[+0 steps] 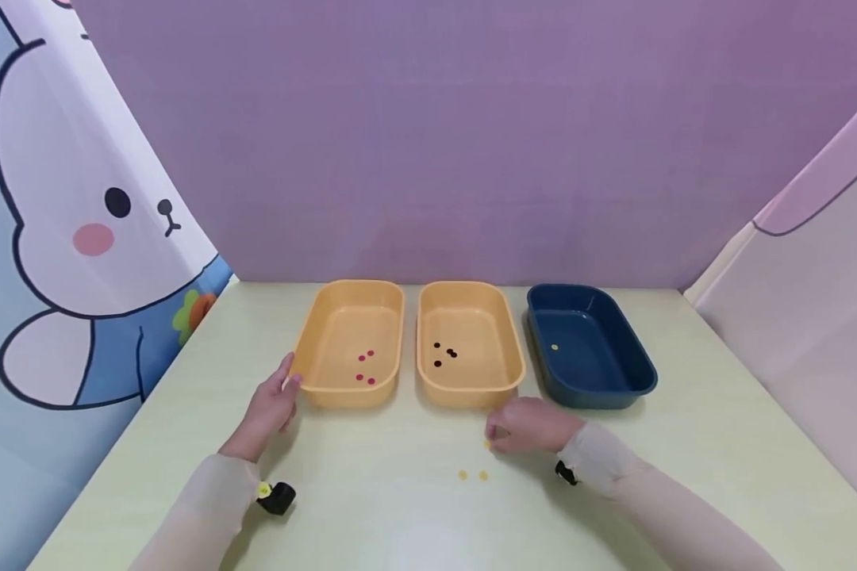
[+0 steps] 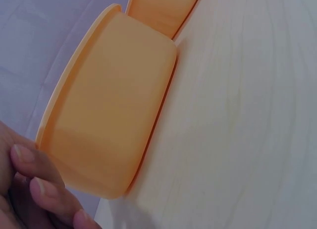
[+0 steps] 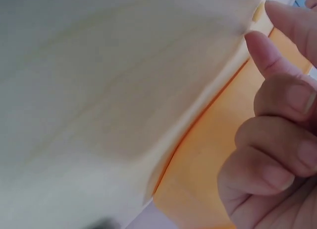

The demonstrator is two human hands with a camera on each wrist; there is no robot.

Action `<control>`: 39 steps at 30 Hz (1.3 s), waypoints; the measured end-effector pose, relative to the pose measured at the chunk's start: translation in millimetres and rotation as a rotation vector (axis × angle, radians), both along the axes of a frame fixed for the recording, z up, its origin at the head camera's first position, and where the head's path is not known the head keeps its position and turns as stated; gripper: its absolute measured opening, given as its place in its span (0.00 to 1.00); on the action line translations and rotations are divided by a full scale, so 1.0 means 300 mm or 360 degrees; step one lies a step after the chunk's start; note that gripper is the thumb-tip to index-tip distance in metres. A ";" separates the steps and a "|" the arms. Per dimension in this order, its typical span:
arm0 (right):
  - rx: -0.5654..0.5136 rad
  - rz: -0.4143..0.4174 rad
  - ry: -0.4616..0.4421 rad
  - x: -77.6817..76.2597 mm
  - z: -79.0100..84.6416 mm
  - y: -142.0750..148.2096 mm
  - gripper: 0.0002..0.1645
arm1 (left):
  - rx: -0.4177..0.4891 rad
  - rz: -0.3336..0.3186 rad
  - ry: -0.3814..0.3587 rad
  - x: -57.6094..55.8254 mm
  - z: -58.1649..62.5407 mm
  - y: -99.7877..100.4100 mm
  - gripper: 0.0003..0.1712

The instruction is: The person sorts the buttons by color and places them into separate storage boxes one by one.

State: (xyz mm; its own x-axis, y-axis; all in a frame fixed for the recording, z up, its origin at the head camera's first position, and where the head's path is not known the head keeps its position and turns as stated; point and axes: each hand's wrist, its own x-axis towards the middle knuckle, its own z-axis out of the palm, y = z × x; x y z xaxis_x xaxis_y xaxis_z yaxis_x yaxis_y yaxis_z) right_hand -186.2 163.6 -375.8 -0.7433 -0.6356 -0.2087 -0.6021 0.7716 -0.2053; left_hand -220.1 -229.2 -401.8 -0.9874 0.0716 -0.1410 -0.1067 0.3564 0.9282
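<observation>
My left hand (image 1: 270, 406) rests at the front left corner of the left orange tray (image 1: 350, 396), fingers loosely bent beside its wall. Several pink discs (image 1: 370, 353) lie inside that tray. In front of the middle orange tray (image 1: 467, 398) is my right hand (image 1: 532, 426), low over the table. Its thumb and index finger stand apart at a small yellow disc (image 3: 257, 12), while the other fingers curl inward. Two more yellow discs (image 1: 482, 476) lie nearby on the table. Several black discs (image 1: 437, 363) sit in the middle tray.
On the right stands a dark blue tray (image 1: 596, 400) with one yellow disc (image 1: 555, 347) in it. All the trays line the back of the pale table (image 1: 371, 492), before a purple backdrop (image 1: 436, 143). Cartoon-printed cloth (image 1: 64, 182) hangs at the left.
</observation>
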 end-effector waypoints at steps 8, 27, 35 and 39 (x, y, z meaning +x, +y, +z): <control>-0.0020 0.0032 0.0026 -0.002 0.001 -0.010 0.04 | 0.0000 -0.0013 -0.0025 -0.001 0.004 -0.004 0.33; -0.0016 0.0121 0.0080 -0.003 -0.003 -0.018 0.02 | -0.0018 -0.0014 -0.0035 -0.005 0.013 -0.003 0.33; 0.0007 0.0117 0.0109 -0.003 -0.001 -0.023 0.02 | -0.0008 -0.0022 -0.0008 0.000 0.012 -0.004 0.33; 0.0030 0.0106 0.0125 0.002 -0.009 -0.026 0.02 | 0.0000 -0.0032 -0.0018 0.001 0.012 -0.004 0.33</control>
State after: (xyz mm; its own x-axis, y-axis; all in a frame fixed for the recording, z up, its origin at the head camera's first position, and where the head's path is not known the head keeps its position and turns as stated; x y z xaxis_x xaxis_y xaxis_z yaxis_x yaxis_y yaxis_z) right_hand -185.6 155.9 -378.6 -0.7140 -0.6808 -0.1635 -0.6660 0.7324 -0.1413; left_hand -219.9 -230.4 -398.3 -0.9841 0.0911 -0.1523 -0.1102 0.3586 0.9270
